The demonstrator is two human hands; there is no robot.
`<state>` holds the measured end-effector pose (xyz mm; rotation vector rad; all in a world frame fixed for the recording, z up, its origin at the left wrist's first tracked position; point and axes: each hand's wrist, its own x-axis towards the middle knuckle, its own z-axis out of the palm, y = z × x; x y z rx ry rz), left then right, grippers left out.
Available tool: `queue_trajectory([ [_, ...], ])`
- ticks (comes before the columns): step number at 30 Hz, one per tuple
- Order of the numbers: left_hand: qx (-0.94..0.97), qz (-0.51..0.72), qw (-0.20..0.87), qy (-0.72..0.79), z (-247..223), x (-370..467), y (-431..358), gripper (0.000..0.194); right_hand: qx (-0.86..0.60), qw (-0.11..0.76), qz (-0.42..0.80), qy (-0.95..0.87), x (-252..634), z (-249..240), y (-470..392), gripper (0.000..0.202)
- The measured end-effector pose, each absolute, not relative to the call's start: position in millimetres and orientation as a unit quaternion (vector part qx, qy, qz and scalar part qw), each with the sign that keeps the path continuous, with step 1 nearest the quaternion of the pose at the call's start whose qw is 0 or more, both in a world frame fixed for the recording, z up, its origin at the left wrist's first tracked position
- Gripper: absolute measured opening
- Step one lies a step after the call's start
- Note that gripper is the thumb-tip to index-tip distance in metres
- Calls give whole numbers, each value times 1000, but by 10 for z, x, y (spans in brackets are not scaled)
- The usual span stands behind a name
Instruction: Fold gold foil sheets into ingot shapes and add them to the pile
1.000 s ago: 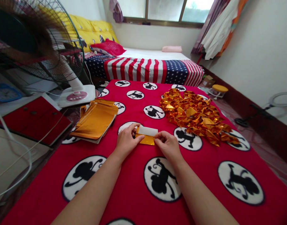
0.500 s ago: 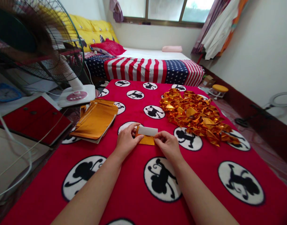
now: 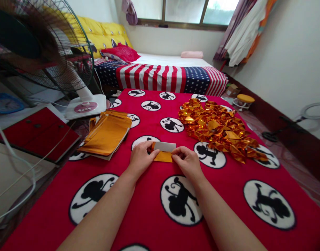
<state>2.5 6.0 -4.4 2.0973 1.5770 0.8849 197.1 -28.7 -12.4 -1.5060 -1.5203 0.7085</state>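
A small folded sheet of gold paper, with a white strip along its far edge, lies between my hands on the red cloth. My left hand pinches its left end. The right end is held between the thumb and fingers of my right hand. To the left lies a stack of flat gold sheets. A heap of shiny folded gold pieces spreads over the cloth at the right.
The red cloth bears monkey prints. An electric fan stands at the left beside a red box. Behind is a bed; at the right are a yellow stool and a ring light.
The white strip at the paper's far edge has tipped slightly and looks a little lower and greyer. My left fingers have shifted slightly toward me; both hands keep their hold.
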Motion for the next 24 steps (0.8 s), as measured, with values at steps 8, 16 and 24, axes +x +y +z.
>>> queue_trajectory([
  [8, 757, 294, 174, 557, -11, 38, 61, 16, -602, 427, 289, -610, 1976, -132, -285, 12],
  [16, 761, 289, 168, 556, -17, 46, 72, 15, -601, 425, 293, -610, 1969, -110, -286, 11],
  [24, 760, 291, 170, 556, -30, 39, 72, 15, -602, 423, 289, -612, 1984, -135, -282, 12],
])
